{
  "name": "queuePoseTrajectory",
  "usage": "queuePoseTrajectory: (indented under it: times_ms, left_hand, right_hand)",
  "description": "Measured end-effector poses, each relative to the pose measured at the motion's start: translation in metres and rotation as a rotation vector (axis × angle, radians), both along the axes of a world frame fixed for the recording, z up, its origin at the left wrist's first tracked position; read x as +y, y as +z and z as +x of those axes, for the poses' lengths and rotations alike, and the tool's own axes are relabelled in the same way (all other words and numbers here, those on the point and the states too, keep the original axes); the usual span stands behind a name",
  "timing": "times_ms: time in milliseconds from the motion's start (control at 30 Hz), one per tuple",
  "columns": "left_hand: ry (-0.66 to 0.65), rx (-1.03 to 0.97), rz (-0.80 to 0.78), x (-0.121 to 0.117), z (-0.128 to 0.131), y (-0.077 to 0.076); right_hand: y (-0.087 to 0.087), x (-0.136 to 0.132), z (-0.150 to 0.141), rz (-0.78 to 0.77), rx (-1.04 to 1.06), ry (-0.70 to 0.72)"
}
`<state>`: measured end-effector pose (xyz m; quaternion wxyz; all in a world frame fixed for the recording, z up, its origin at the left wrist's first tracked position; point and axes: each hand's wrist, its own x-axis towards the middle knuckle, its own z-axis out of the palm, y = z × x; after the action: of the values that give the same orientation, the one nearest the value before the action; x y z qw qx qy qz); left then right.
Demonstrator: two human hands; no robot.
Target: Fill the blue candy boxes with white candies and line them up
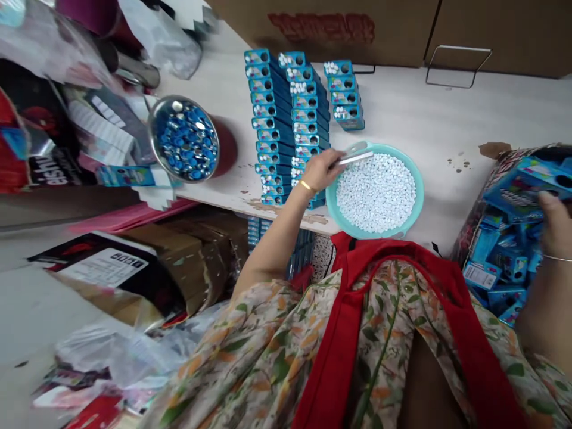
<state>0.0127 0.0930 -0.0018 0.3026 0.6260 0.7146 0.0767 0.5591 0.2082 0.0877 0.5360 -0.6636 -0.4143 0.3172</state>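
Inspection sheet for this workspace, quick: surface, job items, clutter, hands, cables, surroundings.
Surface: white tabletop, brown worn patches along front edge, small stains right of bowl.
Job items: blue boxes in three columns, third shortest; teal bowl of white pellets; pot of blue pieces; container of blue packs at right.
Clutter: plastic bag and other packaging, left.
Hands: left hand holds pale strip over bowl; right hand touches a pack, grip unclear.
Cables: nothing clearly seen.
Surroundings: brown panels behind, red lettering.
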Motion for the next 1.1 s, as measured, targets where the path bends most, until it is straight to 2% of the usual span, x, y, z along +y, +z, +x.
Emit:
queuePoseTrajectory:
  times_ms: [67,133,233,300,367,500,600,700,800,867,1000,1100]
  left_hand:
    - [-0.121,-0.033,-0.157,-0.049,0.012,0.007]
    - [-0.209,0.005,-0.296,-0.085,0.031,0.005]
    - [-0.206,0.097,-0.392,-0.106,0.075,-0.016]
    - [-0.128,0.089,-0.377,-0.101,0.106,-0.036]
    - [-0.036,0.035,-0.321,-0.089,0.131,-0.056]
    - [0.072,-0.119,-0.177,-0.062,0.162,-0.088]
    - [0.124,-0.192,-0.111,-0.043,0.178,-0.101]
    - [0.139,-0.242,-0.09,-0.038,0.179,-0.104]
    - [0.094,-0.299,-0.038,-0.049,0.156,-0.091]
    - [0.033,-0.324,0.033,-0.059,0.132,-0.073]
    - [-0.122,-0.328,0.195,-0.068,0.089,-0.017]
    - [-0.252,-0.27,0.252,-0.063,0.076,0.027]
  right_hand:
    - [-0.027,-0.023,-0.036,-0.064,0.061,0.262]
    - [-0.054,-0.047,-0.066,-0.141,0.144,0.351]
    - [-0.082,-0.077,-0.088,-0.27,0.214,0.479]
    - [-0.09,-0.088,-0.089,-0.304,0.24,0.545]
    - [-0.093,-0.095,-0.086,-0.293,0.257,0.546]
    - [-0.094,-0.099,-0.083,-0.3,0.254,0.513]
    - [-0.096,-0.101,-0.091,-0.291,0.219,0.515]
    - [-0.1,-0.103,-0.099,-0.216,0.147,0.525]
    - [-0.101,-0.105,-0.103,-0.158,0.049,0.538]
    - [-0.1,-0.106,-0.103,-0.133,-0.051,0.573]
    - [-0.094,-0.103,-0.113,-0.007,-0.333,0.742]
    - [-0.091,-0.1,-0.13,0.117,-0.455,0.878]
